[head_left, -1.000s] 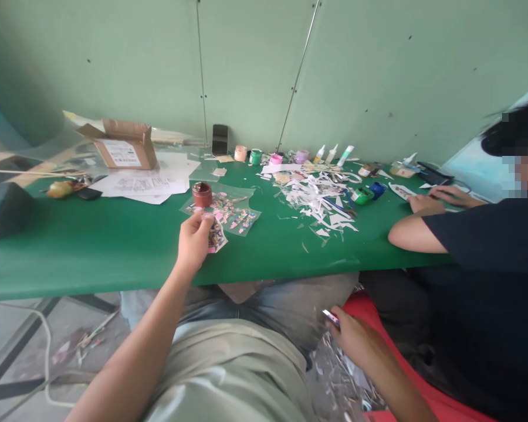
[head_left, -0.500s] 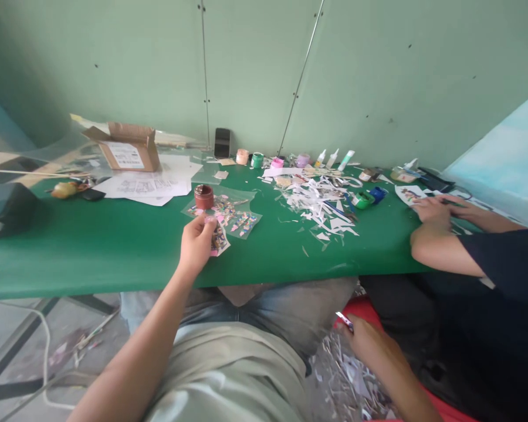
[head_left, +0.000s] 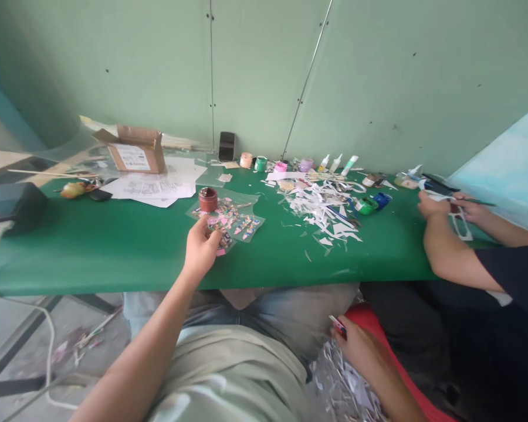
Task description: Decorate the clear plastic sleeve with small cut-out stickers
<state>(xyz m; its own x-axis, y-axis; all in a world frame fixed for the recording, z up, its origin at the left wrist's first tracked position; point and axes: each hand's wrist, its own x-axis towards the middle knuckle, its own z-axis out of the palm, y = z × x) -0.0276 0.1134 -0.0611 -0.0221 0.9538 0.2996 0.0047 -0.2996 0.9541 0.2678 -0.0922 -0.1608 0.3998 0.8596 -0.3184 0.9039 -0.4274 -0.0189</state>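
My left hand [head_left: 203, 246] pinches a small colourful patterned piece [head_left: 222, 241] over the green table, just below a reddish-brown jar [head_left: 208, 200]. Clear plastic sheets with small multicoloured pieces [head_left: 247, 225] lie beside and under it. Low at the right, my right hand [head_left: 349, 340] is closed around a small cutter [head_left: 338, 326] with a pale tip. Below that hand is a clear bag of paper scraps [head_left: 345, 384], next to a red surface [head_left: 369, 325].
White paper scraps [head_left: 321, 202] and paint jars [head_left: 367, 205] lie right of centre. A cardboard box [head_left: 136, 153] and printed sheets [head_left: 158, 187] stand left. At the far right, a person's hands [head_left: 435, 205] hold a white cut-out and a dark tool.
The patterned piece in my left hand now lies lower and flatter over the plastic sheets. My right hand has shifted slightly left with the cutter. The other person's hands have lifted a white cut-out.
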